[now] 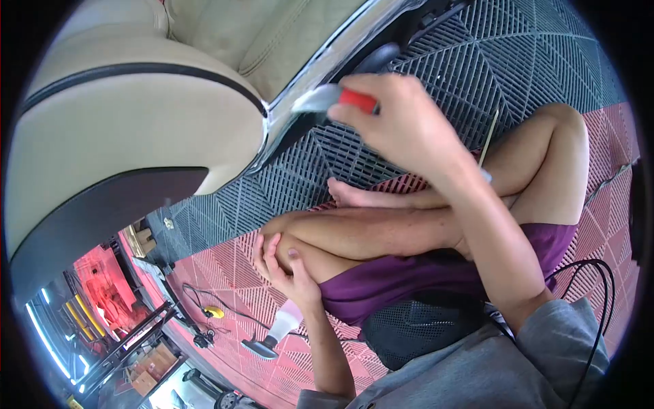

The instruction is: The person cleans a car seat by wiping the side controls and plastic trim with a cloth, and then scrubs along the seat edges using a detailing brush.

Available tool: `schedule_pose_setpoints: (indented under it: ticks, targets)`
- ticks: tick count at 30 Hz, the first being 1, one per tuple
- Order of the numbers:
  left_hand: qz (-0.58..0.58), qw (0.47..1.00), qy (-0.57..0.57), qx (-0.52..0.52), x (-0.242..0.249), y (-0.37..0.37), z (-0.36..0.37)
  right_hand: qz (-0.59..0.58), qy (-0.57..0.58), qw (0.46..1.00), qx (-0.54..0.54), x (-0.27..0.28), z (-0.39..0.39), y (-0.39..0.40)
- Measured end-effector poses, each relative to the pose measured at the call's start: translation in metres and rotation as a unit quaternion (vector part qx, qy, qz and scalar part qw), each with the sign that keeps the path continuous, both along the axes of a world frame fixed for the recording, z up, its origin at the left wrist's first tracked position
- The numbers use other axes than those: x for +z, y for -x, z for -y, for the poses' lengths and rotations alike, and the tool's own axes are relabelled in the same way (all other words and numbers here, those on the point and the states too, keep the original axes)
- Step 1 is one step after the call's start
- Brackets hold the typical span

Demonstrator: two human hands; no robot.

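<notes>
My right hand [395,116] is closed around a red-handled brush [357,101]. Its pale, whitish head is blurred and lies close to the edge of a door sill [300,109]; whether it touches cannot be told. To the left is a large beige padded vehicle panel [143,126] with black trim, a creased beige seat [238,34] behind it. My left hand [289,269] lies on my bent knee with its fingers spread, holding nothing. Near my left forearm, a spray bottle [286,320] with a dark trigger head lies on the floor.
Grey slatted floor tiles [272,187] meet red ones [218,269] around my crossed legs. A black cable [231,310] and a small yellow item [215,312] lie at lower left. Cardboard boxes [153,368] sit farther off. A thin pale stick [489,140] is beside my right leg.
</notes>
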State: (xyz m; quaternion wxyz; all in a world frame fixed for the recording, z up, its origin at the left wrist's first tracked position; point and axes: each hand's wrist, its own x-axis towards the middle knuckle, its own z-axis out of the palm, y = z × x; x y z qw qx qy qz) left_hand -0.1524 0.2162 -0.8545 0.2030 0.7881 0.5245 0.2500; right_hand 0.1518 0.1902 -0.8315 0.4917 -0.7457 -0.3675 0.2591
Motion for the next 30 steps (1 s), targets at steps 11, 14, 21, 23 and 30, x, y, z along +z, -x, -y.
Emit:
schedule_pose_setpoints:
  ticks: [11,14,21,23,30]
  targets:
    - [0.005,1.0,-0.008,0.009,-0.003,0.0,-0.001,-0.026,0.028,0.999,0.008,0.023,0.01,-0.03]
    - [-0.009,1.0,-0.008,0.013,0.001,-0.005,-0.004,0.058,-0.012,0.998,0.025,0.016,0.003,-0.018]
    - [0.012,1.0,-0.005,-0.015,-0.005,0.002,-0.005,-0.026,0.087,0.986,0.139,0.018,-0.042,0.059]
    - [0.007,1.0,0.005,0.004,-0.002,0.002,-0.001,-0.047,0.067,0.991,0.103,0.016,-0.032,0.038]
    - [-0.007,1.0,0.0,0.015,0.001,-0.003,-0.005,-0.001,0.075,0.986,0.147,0.005,-0.069,0.103]
